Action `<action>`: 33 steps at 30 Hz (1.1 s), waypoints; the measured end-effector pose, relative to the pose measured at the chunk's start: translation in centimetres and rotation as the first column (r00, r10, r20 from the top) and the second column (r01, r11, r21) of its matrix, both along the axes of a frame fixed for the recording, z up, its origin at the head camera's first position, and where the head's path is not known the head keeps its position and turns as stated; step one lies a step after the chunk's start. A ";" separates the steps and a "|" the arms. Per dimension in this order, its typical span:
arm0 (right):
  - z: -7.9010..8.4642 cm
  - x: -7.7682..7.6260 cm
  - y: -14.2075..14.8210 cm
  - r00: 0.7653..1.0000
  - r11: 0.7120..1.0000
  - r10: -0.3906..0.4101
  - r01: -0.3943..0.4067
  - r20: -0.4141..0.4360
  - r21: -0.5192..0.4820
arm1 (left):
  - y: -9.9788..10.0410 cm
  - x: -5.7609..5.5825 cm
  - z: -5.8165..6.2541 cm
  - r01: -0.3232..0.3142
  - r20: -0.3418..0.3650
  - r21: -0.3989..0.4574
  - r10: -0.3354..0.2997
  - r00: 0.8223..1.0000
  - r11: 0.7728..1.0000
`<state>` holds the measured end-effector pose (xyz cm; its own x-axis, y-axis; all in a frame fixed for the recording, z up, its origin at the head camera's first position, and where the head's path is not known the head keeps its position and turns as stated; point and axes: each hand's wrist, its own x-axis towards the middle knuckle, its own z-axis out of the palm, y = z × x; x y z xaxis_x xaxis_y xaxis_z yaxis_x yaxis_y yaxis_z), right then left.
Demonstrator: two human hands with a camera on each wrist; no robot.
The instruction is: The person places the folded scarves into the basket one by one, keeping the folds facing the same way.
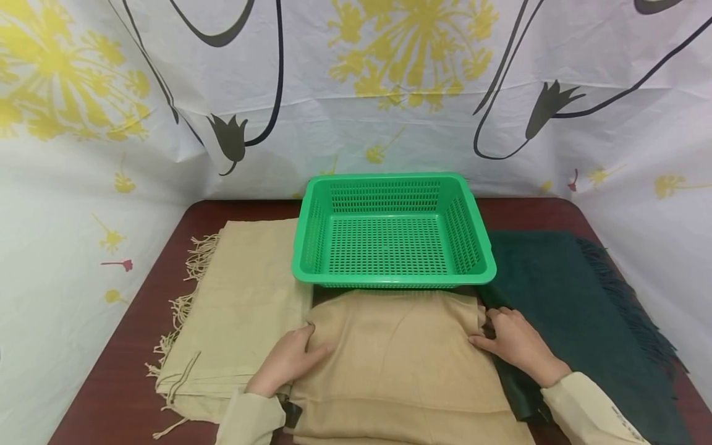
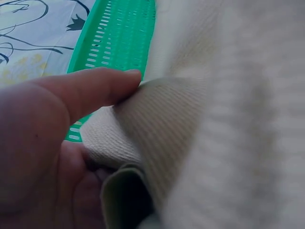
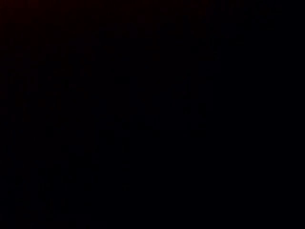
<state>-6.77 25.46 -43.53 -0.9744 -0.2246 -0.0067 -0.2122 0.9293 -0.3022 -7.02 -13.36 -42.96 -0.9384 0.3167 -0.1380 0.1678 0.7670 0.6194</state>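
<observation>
A tan cloth lies spread in loose folds across the middle of the table, between my two hands. At its left edge my left hand grips the fabric, thumb on top and fingers underneath. The left wrist view shows the thumb pressing on a ribbed fold of the tan cloth, close up. My right hand holds the opposite edge near its far right corner, fingers curled at the bunched border and partly hidden. The right wrist view is almost black.
Beyond the cloth stands a green plastic basket with nothing in it. A folded beige fringed scarf lies left, a dark green fringed one right. The dark red table meets a patterned white curtain at the back.
</observation>
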 end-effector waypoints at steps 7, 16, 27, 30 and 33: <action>0.3 0.1 -0.2 0.996 0.999 -0.034 0.036 0.085 -0.020 | -0.1 0.2 -0.3 -0.026 -0.011 0.037 0.026 1.000 0.999; 0.1 0.4 -0.8 0.999 0.999 0.008 -0.005 0.050 -0.049 | 0.3 0.0 -0.3 -0.048 0.021 0.045 0.047 0.999 0.998; 0.4 1.2 -1.2 1.000 0.999 0.008 -0.009 -0.030 -0.032 | 0.3 0.3 0.1 -0.103 0.038 0.096 0.100 0.994 0.990; 0.6 1.2 -1.2 1.000 1.000 0.005 -0.006 -0.027 -0.018 | 0.3 0.4 0.2 -0.109 0.010 0.106 0.109 0.994 0.988; 0.6 1.2 -1.2 1.000 0.999 -0.001 0.001 0.004 -0.036 | 0.3 0.4 0.3 -0.116 0.002 0.118 0.117 0.993 0.986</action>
<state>-5.57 24.29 -42.89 -0.9746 -0.2240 -0.0021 -0.2103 0.9178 -0.3367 -6.59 -13.05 -42.64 -0.9704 0.2191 -0.1013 0.0851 0.7032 0.7059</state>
